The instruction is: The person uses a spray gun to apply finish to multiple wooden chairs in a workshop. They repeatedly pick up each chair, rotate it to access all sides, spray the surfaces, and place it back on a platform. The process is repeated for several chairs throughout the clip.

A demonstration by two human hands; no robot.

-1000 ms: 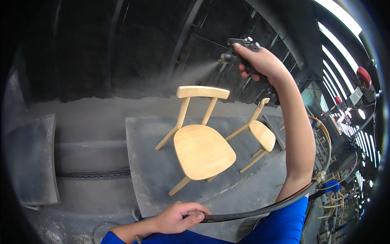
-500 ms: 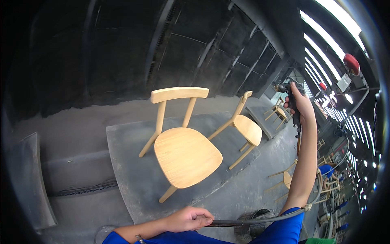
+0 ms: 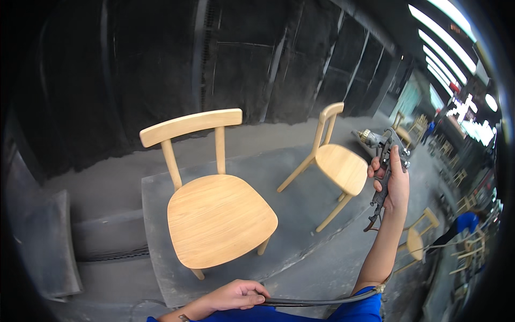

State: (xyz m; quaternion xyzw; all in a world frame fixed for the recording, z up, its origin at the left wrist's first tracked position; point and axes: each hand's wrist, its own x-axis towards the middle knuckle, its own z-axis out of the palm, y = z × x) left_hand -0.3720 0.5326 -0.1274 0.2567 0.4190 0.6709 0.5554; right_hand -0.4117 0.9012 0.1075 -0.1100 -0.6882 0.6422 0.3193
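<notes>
My right hand is wrapped round the handle of a grey metal spray gun, its brass-coloured nozzle pointing left toward the chairs. At the lower middle, my left hand pinches a dark hose that runs right across my blue-sleeved arm. A light wooden chair with a curved back rail and rounded seat stands in front of me, beyond my left hand. Farther right, a second matching chair stands turned sideways, its seat close to the left of the gun. Neither hand touches a chair.
Both chairs stand on a flat grey board. A dark panelled wall rises behind it. Another wooden chair is at the right, near a bent-over person in blue. A curved grey panel lies at far left.
My right hand has brought the spray gun lower and nearer, beside the second chair. The view has shifted, so the front chair appears farther left. My left hand keeps its hold on the hose.
</notes>
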